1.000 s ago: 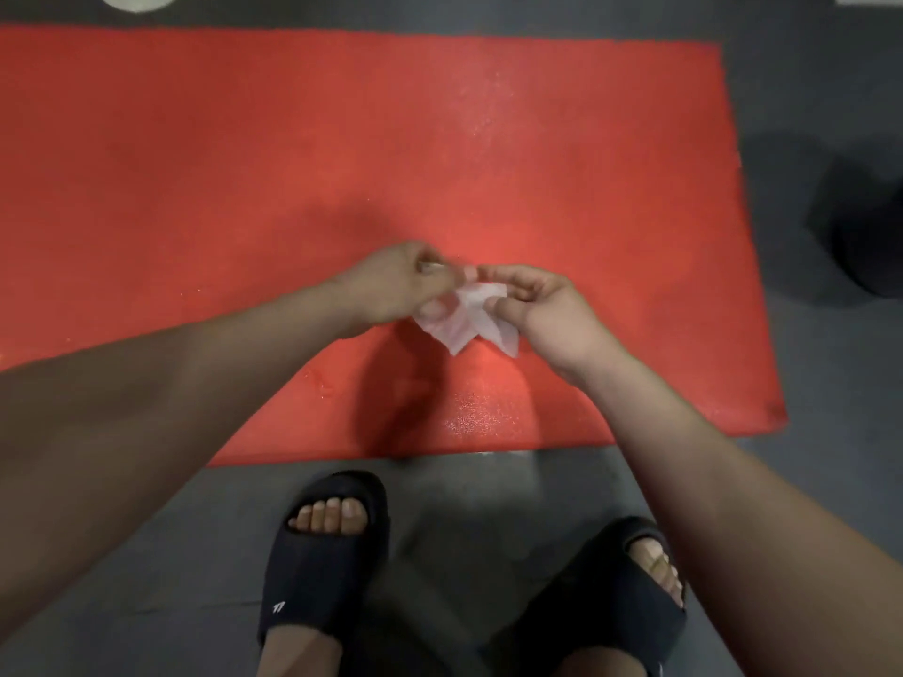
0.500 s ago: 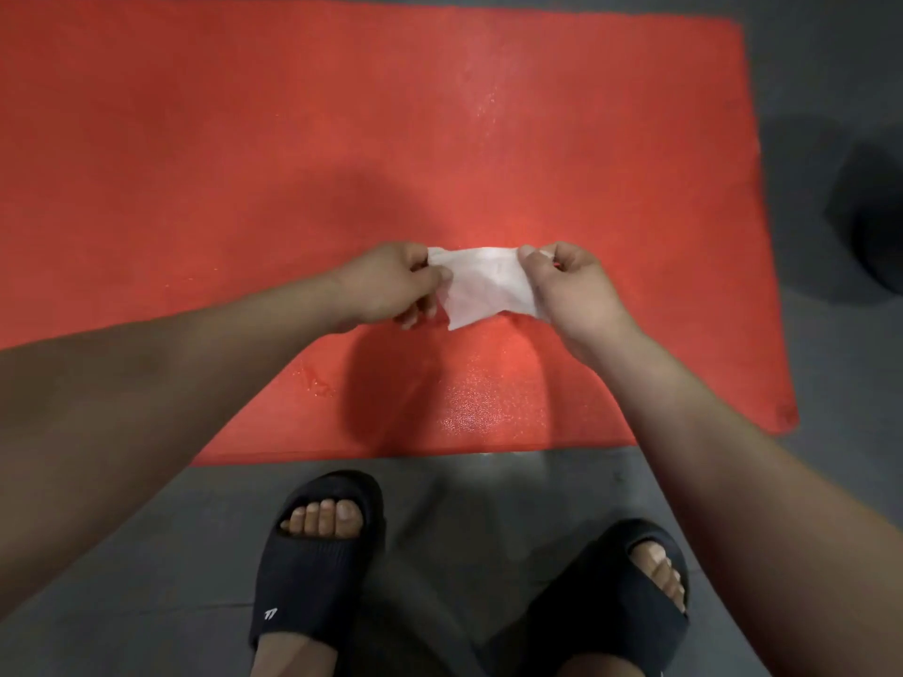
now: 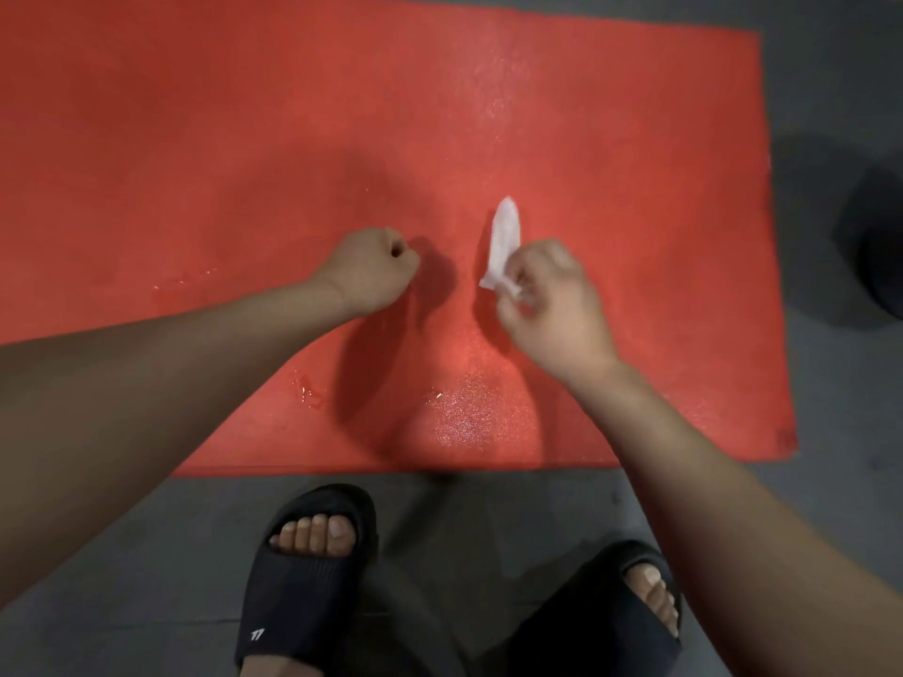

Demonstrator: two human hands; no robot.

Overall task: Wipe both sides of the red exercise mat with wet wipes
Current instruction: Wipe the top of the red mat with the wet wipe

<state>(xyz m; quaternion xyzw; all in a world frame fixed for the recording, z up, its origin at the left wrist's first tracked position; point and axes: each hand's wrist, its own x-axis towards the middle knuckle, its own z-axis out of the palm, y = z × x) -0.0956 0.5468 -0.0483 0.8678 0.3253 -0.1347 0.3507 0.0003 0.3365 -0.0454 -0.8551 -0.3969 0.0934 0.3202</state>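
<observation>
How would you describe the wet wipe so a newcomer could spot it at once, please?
Find the large red exercise mat on the dark grey floor. Over its middle, the right hand pinches a small crumpled wet wipe that sticks out beyond the fingers. It is the only white thing there; the left hand beside it holds nothing.

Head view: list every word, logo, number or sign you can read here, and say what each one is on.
"77" or "TT", cannot tell which: a small white slanted mark on the black slide sandal on the left foot.
Red mat: no readable print; a faint mark at its near right corner is too blurred to read.
Wet wipe, pinched by the right hand: no text.
</observation>
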